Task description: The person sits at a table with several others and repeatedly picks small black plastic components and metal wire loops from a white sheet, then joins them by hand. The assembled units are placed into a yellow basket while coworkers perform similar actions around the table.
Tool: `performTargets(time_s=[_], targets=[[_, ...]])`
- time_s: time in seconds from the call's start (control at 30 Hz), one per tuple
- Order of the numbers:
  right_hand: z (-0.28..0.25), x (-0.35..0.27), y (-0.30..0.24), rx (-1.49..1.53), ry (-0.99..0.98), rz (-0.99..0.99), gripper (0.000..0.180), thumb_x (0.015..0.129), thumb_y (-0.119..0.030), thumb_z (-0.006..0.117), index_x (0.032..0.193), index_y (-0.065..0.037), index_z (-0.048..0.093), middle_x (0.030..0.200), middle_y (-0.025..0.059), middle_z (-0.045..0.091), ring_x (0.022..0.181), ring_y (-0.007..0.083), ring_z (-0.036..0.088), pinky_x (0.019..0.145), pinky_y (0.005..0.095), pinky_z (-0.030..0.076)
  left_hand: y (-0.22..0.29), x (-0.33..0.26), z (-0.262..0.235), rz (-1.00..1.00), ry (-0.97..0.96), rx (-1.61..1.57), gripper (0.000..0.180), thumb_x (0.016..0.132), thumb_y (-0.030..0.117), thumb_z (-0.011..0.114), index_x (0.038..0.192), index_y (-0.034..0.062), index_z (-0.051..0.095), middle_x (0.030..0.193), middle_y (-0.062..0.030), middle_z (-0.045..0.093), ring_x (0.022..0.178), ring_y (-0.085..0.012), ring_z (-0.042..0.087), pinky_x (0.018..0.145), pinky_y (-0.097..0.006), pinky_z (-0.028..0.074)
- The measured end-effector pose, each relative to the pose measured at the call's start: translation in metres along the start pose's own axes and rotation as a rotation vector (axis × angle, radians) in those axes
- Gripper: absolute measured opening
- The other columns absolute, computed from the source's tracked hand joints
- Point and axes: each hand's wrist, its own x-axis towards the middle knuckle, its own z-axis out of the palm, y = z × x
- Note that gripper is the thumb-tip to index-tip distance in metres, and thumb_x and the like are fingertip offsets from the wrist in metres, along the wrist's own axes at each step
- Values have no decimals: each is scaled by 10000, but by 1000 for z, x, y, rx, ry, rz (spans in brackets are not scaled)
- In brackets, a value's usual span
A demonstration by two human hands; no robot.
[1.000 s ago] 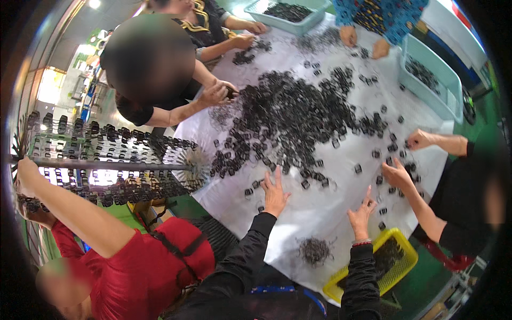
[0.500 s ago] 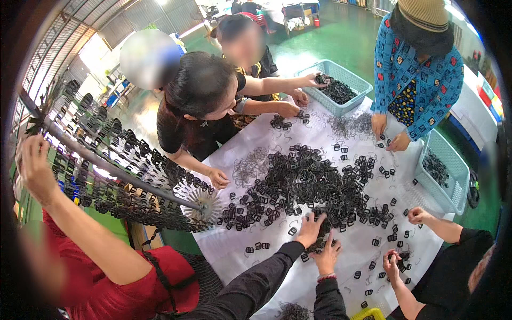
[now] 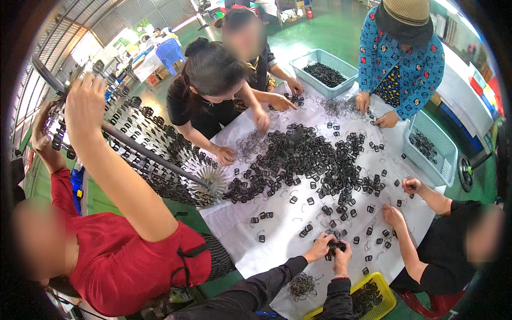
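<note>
My left hand [image 3: 319,248] and my right hand [image 3: 342,260], both in dark sleeves, come together over the near part of the white-covered table [image 3: 245,242]. Between them is a clump of small black plastic buckles [image 3: 336,246], with the fingers of both hands closed round it. Single black buckles lie scattered about my hands. Beyond them spreads a large heap of the same buckles [image 3: 304,154]. Left of my right wrist sits a small tangle of thin wire hooks [image 3: 302,286]. A yellow basket [image 3: 393,301] with dark pieces stands to the right of my right forearm.
Co-workers stand round the table, their hands over the pieces. Two light-blue baskets [image 3: 354,72] [image 3: 451,165] hold black pieces at the far side and right. At left, a person in red reaches up to a pole rack [image 3: 149,152] hung with many buckles.
My hands have drawn back from the heap toward the near edge, now closed round a clump of buckles. The person in red has both hands up at the rack. A co-worker's hand has left the far basket.
</note>
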Motion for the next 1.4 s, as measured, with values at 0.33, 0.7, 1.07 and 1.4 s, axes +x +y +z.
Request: performTargets(time_s=[0.33, 0.7, 1.07, 1.4], targets=[[-18, -24, -44, 618, -125, 223, 284, 872, -3, 479, 1154, -20, 514, 1061, 93, 597, 893, 212, 616, 743, 337, 548, 40, -14, -23, -76, 110, -91, 326, 873, 137, 557, 1194, 86, 552, 1132, -126, 572, 1072, -258, 546, 917, -340, 423], [-12, -25, -67, 518, -55, 194, 291, 899, -6, 494, 1186, 22, 452, 1096, 160, 566, 962, 271, 607, 818, 397, 537, 0, 14, -53, -302, 68, -497, 619, 847, 60, 517, 1417, 69, 277, 1010, -174, 593, 748, -236, 626, 676, -372, 541], [-26, -29, -61, 132, -142, 165, 272, 949, -79, 429, 1202, 13, 472, 1024, 152, 595, 877, 212, 631, 733, 314, 545, 4, 7, -90, -214, -138, 493, 276, 793, 234, 664, 1023, 104, 581, 884, -120, 637, 831, -321, 617, 732, -392, 487], [-45, -36, -27, -159, -46, 232, 286, 864, -93, 577, 1137, -22, 530, 945, 121, 598, 907, 225, 594, 777, 323, 493, -26, 15, -62, -11, -309, 871, 271, 845, 294, 614, 985, 65, 579, 872, -136, 560, 813, -307, 596, 699, -420, 480]])
